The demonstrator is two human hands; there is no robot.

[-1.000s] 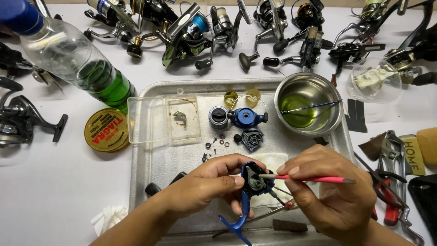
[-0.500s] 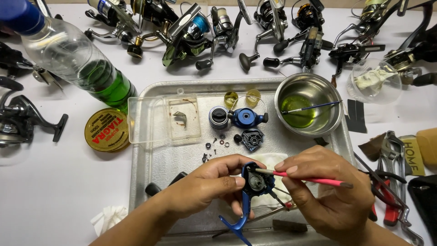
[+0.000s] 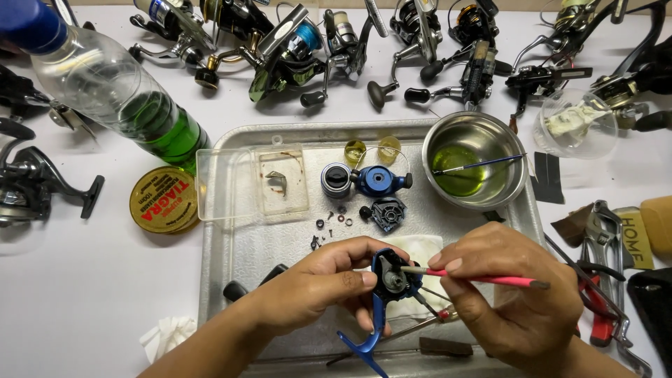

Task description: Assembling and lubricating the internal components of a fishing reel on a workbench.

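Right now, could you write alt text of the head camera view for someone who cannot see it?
A left hand holds a blue fishing reel body over a metal tray while the right hand touches a pink brush to it. Small parts, a steel bowl and more reels lie around.

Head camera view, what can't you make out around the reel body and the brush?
- Brush tip: hidden inside the blue reel body.
- Reel body's near side: covered by left hand fingers.
- Small screws on the metal tray: too small to identify.
- Right hand wrist: cut by the bottom edge.
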